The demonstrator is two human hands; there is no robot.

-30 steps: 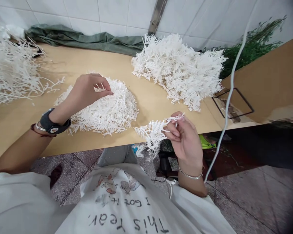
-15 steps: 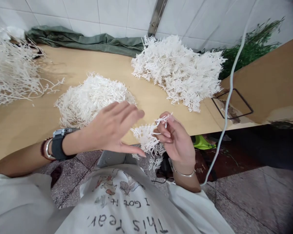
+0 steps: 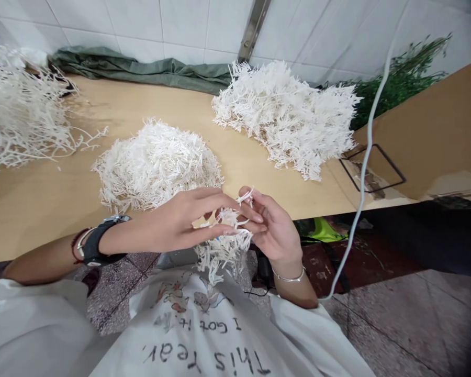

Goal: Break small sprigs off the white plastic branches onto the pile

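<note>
In the head view, a white, finely branched artificial plant sprig (image 3: pixel 222 251) hangs over the table's front edge, between my two hands. My right hand (image 3: pixel 277 230) pinches its thin upper stem between thumb and fingers. My left hand (image 3: pixel 192 217), with a dark watch at the wrist, curls thumb and fingers around the sprig's upper part, its fingertips meeting those of my right hand. Part of the sprig is hidden behind the left fingers. Just beyond my left hand lies a rounded pile of white sprigs (image 3: pixel 160 162).
A larger white sprig heap (image 3: pixel 286 115) lies at the back right, with long white branched stems (image 3: pixel 19 115) at far left. Green cloth (image 3: pixel 141 68) runs along the wall. A pale cable (image 3: pixel 363 178) hangs at right, before a cardboard box (image 3: pixel 435 125) and green foliage (image 3: pixel 412 68).
My left hand has come down and right, from spread above the sprig to curled around it. My right hand has shifted slightly left with the sprig.
</note>
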